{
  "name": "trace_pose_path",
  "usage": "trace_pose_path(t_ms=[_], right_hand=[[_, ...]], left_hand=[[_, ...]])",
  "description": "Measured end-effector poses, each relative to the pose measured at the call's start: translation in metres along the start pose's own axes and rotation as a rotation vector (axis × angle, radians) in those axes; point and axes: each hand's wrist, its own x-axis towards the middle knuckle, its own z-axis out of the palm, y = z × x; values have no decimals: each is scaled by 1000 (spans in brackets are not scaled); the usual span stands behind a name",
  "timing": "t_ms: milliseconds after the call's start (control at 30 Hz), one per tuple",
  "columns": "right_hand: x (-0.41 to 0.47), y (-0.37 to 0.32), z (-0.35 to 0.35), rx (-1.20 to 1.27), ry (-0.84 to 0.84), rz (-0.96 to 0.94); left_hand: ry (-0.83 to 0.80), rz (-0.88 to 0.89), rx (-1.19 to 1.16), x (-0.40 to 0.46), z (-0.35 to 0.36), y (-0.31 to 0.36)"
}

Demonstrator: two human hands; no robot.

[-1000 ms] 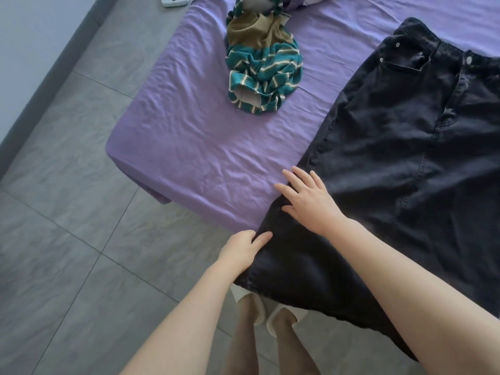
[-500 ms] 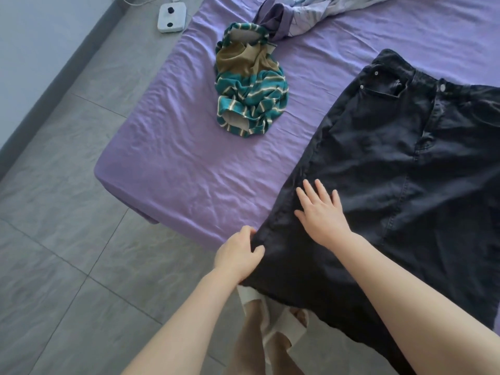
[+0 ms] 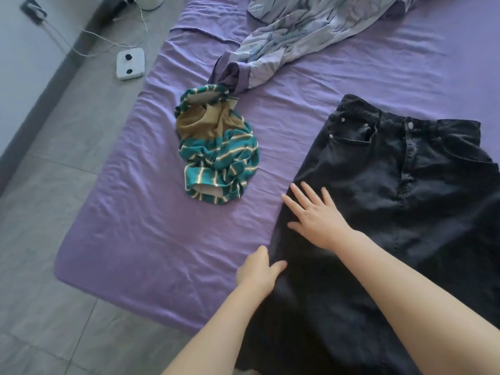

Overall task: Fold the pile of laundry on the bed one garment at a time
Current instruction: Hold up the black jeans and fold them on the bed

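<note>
- Two bare hands of ours work on one garment, a long black denim skirt point(image 3: 378, 212) spread flat on the right side of the purple-sheeted bed point(image 3: 135, 226), waistband away from us and hem hanging over the near edge.
- Our right hand point(image 3: 316, 215) lies palm down on the skirt's left part, near its left side seam, with the fingers point(image 3: 297, 194) straight and spread, pressing the cloth and grasping nothing.
- Our left hand point(image 3: 257, 272) sits at the skirt's left edge, nearer to us than the right hand; its thumb point(image 3: 277, 266) rests on top of the denim and the fingers curl around the edge, pinching it.
- One crumpled teal knit top with cream stripes and an olive-brown panel point(image 3: 216, 155) lies bunched on the sheet to the left of the skirt, apart from it.
- Beyond the top, touching its far end, a pale blue and lilac patterned cloth point(image 3: 305, 31) lies rumpled toward the head of the bed.
- On the grey tiled floor point(image 3: 40, 212) to the left of the bed sits a white power strip point(image 3: 130, 63), with a white cable point(image 3: 89, 47) running to the wall.
</note>
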Motion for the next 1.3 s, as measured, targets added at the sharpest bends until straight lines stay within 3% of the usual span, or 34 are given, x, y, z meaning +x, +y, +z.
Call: trace_pose_path(t_ms=[100, 167, 233, 367, 467, 700, 833, 933, 967, 1033, 1100, 1167, 1300], right_hand=[[4, 20, -6, -22, 180, 258], [4, 33, -4, 79, 165, 500], [4, 42, -2, 183, 78, 600], [3, 58, -1, 232, 70, 395], [-2, 86, -2, 149, 80, 268], [22, 133, -10, 82, 154, 369], [51, 136, -12, 96, 115, 343], [50, 139, -13, 150, 136, 294], [45, 142, -15, 174, 181, 271], [31, 155, -19, 192, 337, 265], [19, 173, -19, 155, 517, 320], [9, 188, -16, 117, 564, 372], [13, 203, -12, 208, 313, 458]], left_hand=[[-15, -28, 25, 5, -1, -9], [-110, -29, -165, 17, -7, -6], [-181, -12, -408, 31, -15, 7], [-158, 64, -685, 63, -30, 58], [-101, 113, -745, 91, -41, 103], [215, 279, -259, 145, -66, 172], [346, 225, 107, 150, -62, 172], [574, 213, 303, 141, -51, 186], [678, 306, 304, 138, -48, 193], [807, 653, 354, 139, -38, 208], [720, 888, 487, 146, -27, 227], [564, 838, 606, 157, -22, 242], [423, 656, 676, 197, -26, 232]])
